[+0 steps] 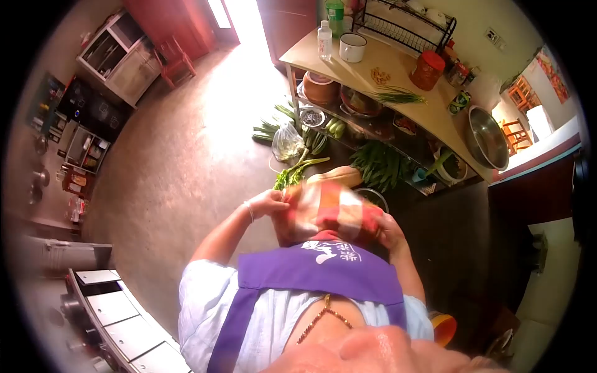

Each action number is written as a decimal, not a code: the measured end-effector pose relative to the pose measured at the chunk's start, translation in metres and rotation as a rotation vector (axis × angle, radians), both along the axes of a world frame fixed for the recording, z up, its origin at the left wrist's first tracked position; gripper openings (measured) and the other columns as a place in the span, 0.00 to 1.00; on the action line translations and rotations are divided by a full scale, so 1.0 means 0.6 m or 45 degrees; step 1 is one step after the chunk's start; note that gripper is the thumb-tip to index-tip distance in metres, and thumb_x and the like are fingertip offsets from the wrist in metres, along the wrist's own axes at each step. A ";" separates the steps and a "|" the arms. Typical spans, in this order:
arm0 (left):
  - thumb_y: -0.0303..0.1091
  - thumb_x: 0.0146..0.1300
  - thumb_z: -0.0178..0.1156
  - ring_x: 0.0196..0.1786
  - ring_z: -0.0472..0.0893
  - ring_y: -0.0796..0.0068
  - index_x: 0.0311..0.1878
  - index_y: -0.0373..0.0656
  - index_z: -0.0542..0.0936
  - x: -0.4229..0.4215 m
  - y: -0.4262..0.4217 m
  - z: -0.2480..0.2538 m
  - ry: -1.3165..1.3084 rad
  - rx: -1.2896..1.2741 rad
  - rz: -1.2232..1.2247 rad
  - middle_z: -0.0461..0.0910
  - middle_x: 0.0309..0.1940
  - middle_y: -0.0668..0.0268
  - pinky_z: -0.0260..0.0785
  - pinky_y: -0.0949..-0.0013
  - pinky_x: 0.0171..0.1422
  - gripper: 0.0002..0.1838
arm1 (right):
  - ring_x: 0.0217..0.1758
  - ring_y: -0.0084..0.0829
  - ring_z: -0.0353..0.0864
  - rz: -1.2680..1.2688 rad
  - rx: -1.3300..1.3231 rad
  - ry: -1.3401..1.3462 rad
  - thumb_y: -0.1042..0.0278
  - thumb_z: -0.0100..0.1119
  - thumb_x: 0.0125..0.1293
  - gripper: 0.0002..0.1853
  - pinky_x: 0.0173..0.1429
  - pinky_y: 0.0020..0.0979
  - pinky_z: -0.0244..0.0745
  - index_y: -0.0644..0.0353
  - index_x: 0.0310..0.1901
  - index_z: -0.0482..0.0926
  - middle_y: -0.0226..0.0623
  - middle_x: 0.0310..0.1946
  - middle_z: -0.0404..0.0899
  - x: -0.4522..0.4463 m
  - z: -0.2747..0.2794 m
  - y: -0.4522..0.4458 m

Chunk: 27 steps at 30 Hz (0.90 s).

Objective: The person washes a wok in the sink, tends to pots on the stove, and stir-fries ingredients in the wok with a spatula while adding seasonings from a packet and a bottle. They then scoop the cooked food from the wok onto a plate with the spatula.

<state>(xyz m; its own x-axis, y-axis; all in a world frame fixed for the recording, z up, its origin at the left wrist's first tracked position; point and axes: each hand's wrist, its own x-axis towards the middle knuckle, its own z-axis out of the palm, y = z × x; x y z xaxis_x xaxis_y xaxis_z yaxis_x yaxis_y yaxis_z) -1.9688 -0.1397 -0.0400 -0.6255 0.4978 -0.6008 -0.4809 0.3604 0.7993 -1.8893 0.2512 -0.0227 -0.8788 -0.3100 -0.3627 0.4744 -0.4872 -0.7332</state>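
A red, orange and white cloth (pixel 329 208), smeared by motion, is stretched out in front of my purple apron (pixel 323 267). My left hand (pixel 270 202) grips its left edge, fingers closed. At the opposite edge my right hand (pixel 390 231) is closed on the same cloth. Just beyond the cloth, a long tan gourd (pixel 339 176) and a bunch of leafy green stalks (pixel 291 177) lie on the floor. Part of a round rim (pixel 380 198) shows behind the cloth; the rest of it is hidden.
Ahead to the right stands a long table (pixel 298 53) with a white mug (pixel 352 48), a red container (pixel 428 69) and a large metal basin (pixel 487 137). Vegetables (pixel 382 163) crowd its lower side. A white-topped counter (pixel 115 308) is at my left; a red chair (pixel 176 64) stands farther off.
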 end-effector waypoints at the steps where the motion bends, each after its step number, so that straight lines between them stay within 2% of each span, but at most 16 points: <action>1: 0.35 0.61 0.61 0.36 0.77 0.83 0.50 0.39 0.77 -0.029 -0.008 -0.025 0.013 -0.088 0.027 0.80 0.37 0.70 0.72 0.75 0.37 0.16 | 0.48 0.31 0.79 0.037 0.072 -0.087 0.66 0.57 0.63 0.20 0.54 0.31 0.74 0.68 0.53 0.73 0.42 0.48 0.79 -0.033 -0.026 0.008; 2: 0.34 0.60 0.63 0.36 0.77 0.83 0.50 0.38 0.77 -0.068 -0.022 -0.051 0.038 -0.173 0.053 0.80 0.36 0.70 0.72 0.75 0.37 0.17 | 0.44 0.28 0.80 0.071 0.145 -0.164 0.73 0.59 0.60 0.17 0.50 0.28 0.75 0.67 0.51 0.76 0.38 0.45 0.80 -0.072 -0.043 0.018; 3: 0.33 0.59 0.64 0.36 0.77 0.82 0.51 0.38 0.76 -0.099 -0.022 -0.051 0.062 -0.259 0.077 0.80 0.35 0.70 0.72 0.75 0.36 0.17 | 0.42 0.27 0.80 -0.002 0.186 -0.106 0.76 0.58 0.58 0.12 0.49 0.27 0.74 0.68 0.45 0.78 0.38 0.42 0.82 -0.103 -0.048 0.013; 6: 0.36 0.52 0.68 0.37 0.79 0.78 0.49 0.33 0.72 -0.154 -0.011 -0.049 0.727 -0.476 0.440 0.81 0.34 0.64 0.74 0.73 0.40 0.24 | 0.42 0.26 0.80 -0.033 0.466 0.076 0.77 0.58 0.58 0.12 0.48 0.26 0.74 0.69 0.44 0.79 0.38 0.41 0.82 -0.172 -0.048 0.015; 7: 0.32 0.51 0.69 0.38 0.79 0.78 0.61 0.35 0.67 -0.175 -0.008 -0.042 0.695 -0.395 0.485 0.81 0.36 0.61 0.74 0.74 0.43 0.34 | 0.41 0.24 0.80 -0.060 0.493 0.086 0.75 0.59 0.58 0.16 0.48 0.27 0.74 0.71 0.48 0.77 0.38 0.41 0.82 -0.188 -0.052 0.015; 10: 0.29 0.52 0.68 0.39 0.80 0.76 0.62 0.40 0.69 -0.237 0.016 -0.026 0.393 0.399 0.646 0.81 0.38 0.61 0.74 0.73 0.45 0.33 | 0.42 0.25 0.79 -0.403 1.099 0.280 0.71 0.61 0.58 0.23 0.49 0.27 0.74 0.74 0.54 0.71 0.40 0.45 0.80 -0.247 -0.070 0.003; 11: 0.25 0.53 0.68 0.41 0.79 0.77 0.58 0.42 0.74 -0.267 0.013 -0.053 0.515 0.308 0.557 0.79 0.41 0.64 0.74 0.72 0.45 0.27 | 0.46 0.34 0.79 -0.305 0.817 0.311 0.68 0.64 0.54 0.33 0.50 0.30 0.73 0.72 0.61 0.65 0.45 0.47 0.78 -0.265 -0.066 0.007; 14: 0.24 0.49 0.69 0.42 0.78 0.74 0.55 0.45 0.77 -0.336 0.007 -0.021 1.012 -0.023 0.173 0.78 0.42 0.64 0.74 0.70 0.45 0.26 | 0.49 0.46 0.76 0.043 1.611 0.771 0.68 0.66 0.50 0.35 0.52 0.35 0.72 0.66 0.61 0.65 0.49 0.46 0.75 -0.317 -0.005 0.007; 15: 0.22 0.45 0.70 0.42 0.78 0.68 0.55 0.45 0.76 -0.357 0.019 0.036 1.258 -0.193 -0.012 0.77 0.43 0.61 0.74 0.67 0.45 0.29 | 0.49 0.52 0.72 0.005 1.678 0.719 0.70 0.64 0.48 0.32 0.55 0.40 0.69 0.63 0.58 0.69 0.49 0.42 0.73 -0.325 0.023 -0.007; 16: 0.21 0.42 0.69 0.38 0.78 0.61 0.55 0.46 0.77 -0.375 0.029 0.039 1.504 -0.127 0.021 0.76 0.39 0.59 0.74 0.65 0.43 0.31 | 0.48 0.50 0.72 -0.068 1.839 0.864 0.72 0.62 0.48 0.27 0.55 0.40 0.68 0.61 0.55 0.71 0.48 0.41 0.73 -0.332 0.029 -0.009; 20: 0.23 0.41 0.69 0.34 0.78 0.58 0.45 0.45 0.80 -0.469 0.038 0.036 1.688 -0.477 -0.158 0.76 0.32 0.60 0.73 0.63 0.38 0.22 | 0.48 0.46 0.71 -0.126 2.226 0.886 0.74 0.62 0.47 0.16 0.54 0.40 0.68 0.60 0.41 0.77 0.47 0.42 0.71 -0.357 0.095 0.010; 21: 0.22 0.41 0.68 0.31 0.78 0.62 0.37 0.43 0.82 -0.486 0.036 0.051 1.754 -0.478 -0.114 0.76 0.30 0.62 0.73 0.65 0.36 0.15 | 0.48 0.45 0.71 -0.122 2.322 0.874 0.74 0.63 0.47 0.13 0.54 0.39 0.68 0.60 0.38 0.77 0.46 0.42 0.71 -0.360 0.115 0.009; 22: 0.22 0.41 0.68 0.34 0.79 0.69 0.33 0.41 0.81 -0.510 0.031 0.061 1.659 -0.425 -0.096 0.76 0.32 0.62 0.73 0.67 0.35 0.12 | 0.48 0.44 0.71 -0.260 2.171 0.883 0.74 0.63 0.47 0.11 0.53 0.39 0.68 0.60 0.35 0.77 0.44 0.41 0.71 -0.362 0.130 0.010; 24: 0.27 0.48 0.66 0.39 0.77 0.68 0.33 0.44 0.82 -0.552 0.028 0.088 1.544 0.001 -0.042 0.76 0.34 0.63 0.72 0.68 0.42 0.07 | 0.48 0.43 0.71 -0.500 1.853 0.913 0.73 0.64 0.48 0.07 0.52 0.38 0.68 0.59 0.30 0.77 0.41 0.39 0.72 -0.367 0.155 0.023; 25: 0.30 0.56 0.62 0.47 0.77 0.72 0.39 0.41 0.79 -0.560 0.043 0.093 1.082 0.560 0.123 0.77 0.41 0.63 0.72 0.70 0.49 0.08 | 0.42 0.31 0.73 -0.600 1.744 1.023 0.70 0.63 0.56 0.06 0.47 0.32 0.69 0.58 0.32 0.75 0.31 0.33 0.74 -0.374 0.163 0.028; 27: 0.34 0.62 0.58 0.48 0.76 0.74 0.45 0.39 0.77 -0.573 0.059 0.124 0.405 0.771 0.213 0.77 0.42 0.63 0.72 0.71 0.51 0.12 | 0.39 0.23 0.71 -0.703 1.265 0.613 0.66 0.60 0.61 0.07 0.44 0.27 0.69 0.59 0.33 0.74 0.27 0.32 0.74 -0.391 0.167 0.021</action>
